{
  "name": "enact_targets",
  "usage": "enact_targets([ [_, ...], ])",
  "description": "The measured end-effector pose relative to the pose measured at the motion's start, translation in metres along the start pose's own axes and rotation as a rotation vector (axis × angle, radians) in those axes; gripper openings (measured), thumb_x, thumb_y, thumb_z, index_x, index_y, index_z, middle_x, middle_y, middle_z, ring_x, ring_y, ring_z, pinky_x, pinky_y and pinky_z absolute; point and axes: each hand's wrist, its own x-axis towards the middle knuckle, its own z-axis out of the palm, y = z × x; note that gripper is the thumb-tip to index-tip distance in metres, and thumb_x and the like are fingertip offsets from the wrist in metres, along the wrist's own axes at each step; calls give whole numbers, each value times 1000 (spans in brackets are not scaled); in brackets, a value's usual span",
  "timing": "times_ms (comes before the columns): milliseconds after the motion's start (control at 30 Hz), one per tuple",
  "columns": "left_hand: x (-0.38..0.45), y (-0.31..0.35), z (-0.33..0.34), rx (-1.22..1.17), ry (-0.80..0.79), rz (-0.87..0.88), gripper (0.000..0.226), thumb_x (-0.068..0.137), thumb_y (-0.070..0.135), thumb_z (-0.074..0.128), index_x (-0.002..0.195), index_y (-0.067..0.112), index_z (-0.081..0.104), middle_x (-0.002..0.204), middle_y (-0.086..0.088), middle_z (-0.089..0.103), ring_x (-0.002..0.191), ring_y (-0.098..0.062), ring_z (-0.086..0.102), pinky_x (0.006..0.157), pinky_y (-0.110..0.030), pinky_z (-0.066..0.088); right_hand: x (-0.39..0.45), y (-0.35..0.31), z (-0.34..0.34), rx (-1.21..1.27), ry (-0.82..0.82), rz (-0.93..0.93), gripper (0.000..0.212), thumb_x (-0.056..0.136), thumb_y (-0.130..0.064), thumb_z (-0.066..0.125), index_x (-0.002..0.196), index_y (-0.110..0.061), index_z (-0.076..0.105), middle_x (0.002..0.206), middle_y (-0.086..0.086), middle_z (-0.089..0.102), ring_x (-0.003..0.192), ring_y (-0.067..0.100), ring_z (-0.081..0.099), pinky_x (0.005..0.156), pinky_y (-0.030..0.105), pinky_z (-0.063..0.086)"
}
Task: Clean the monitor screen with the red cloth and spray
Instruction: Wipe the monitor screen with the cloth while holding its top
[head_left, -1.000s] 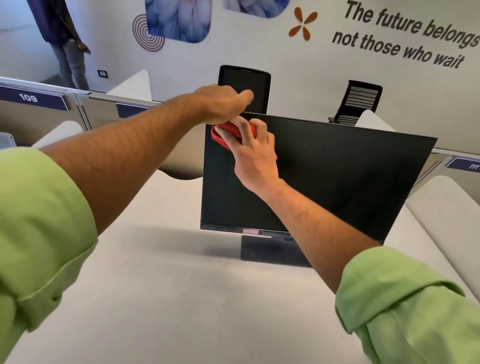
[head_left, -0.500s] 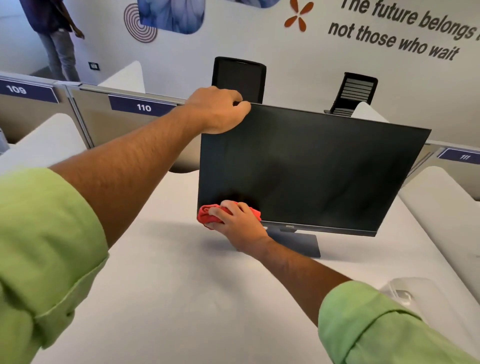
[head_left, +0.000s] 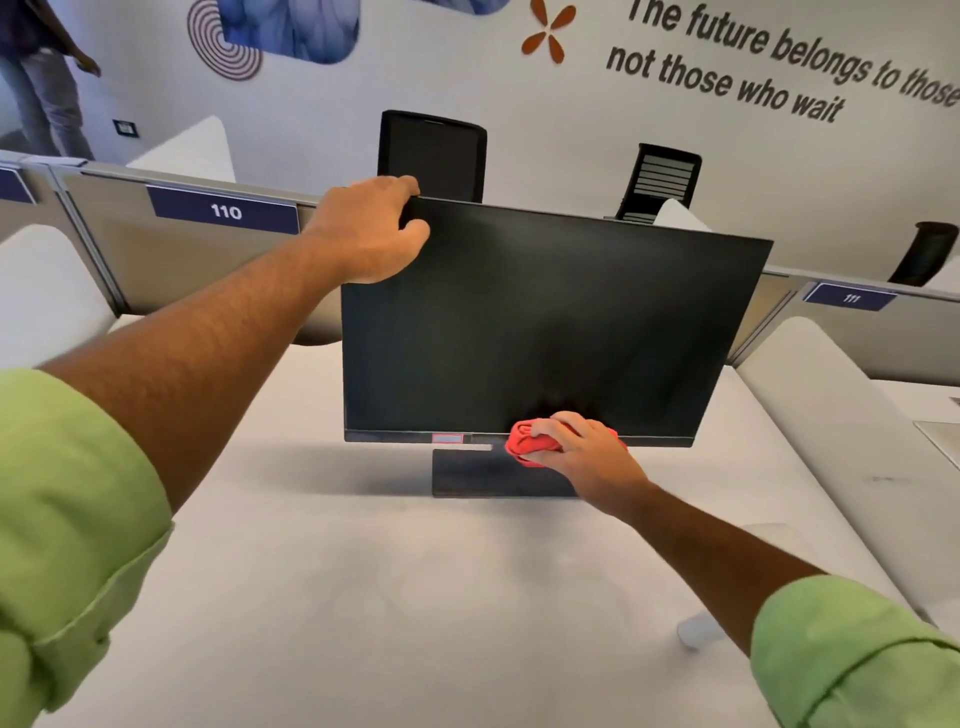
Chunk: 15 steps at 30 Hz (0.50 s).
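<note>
1. The red cloth (head_left: 532, 442) is now pressed against the monitor screen (head_left: 545, 322) at its bottom edge, near 6 o'clock; 0.5 s ago it was at the lower-left corner, and 1 s ago near the top-left.
2. The cloth is kept bunched in the grip of the right hand (head_left: 582, 452), fingers curled around it.
3. The top-left corner, at 10 o'clock, is still clasped by the left hand (head_left: 371, 231).
4. A sweep along the bottom toward 4 o'clock is judged under way; the right half likely remains.
</note>
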Motion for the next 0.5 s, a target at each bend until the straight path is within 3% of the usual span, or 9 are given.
enact_targets([
  [167,-7,2,2,3,16,11,42,92,36,42,131,21,48,127,-10,61,101,-27,55,86,-45,44,-31,42,3,17,-98,134,57,98,-36,72,151,-29,53,154,-4,48,141,22,46,113,32,48],
  [333,-12,-1,2,16,17,-13,45,92,34,43,134,19,46,133,-13,58,111,-34,56,91,-49,44,-73,105,0,124,-135,436,56,97,-27,73,147,-27,48,143,0,54,124,24,59,104,32,54],
  [500,-11,-4,2,27,17,-25,43,89,35,41,128,19,47,127,-15,60,95,-22,47,81,-41,37,-97,145,1,64,-256,576,64,94,-25,78,149,-18,46,142,4,56,123,26,61,101,30,56],
])
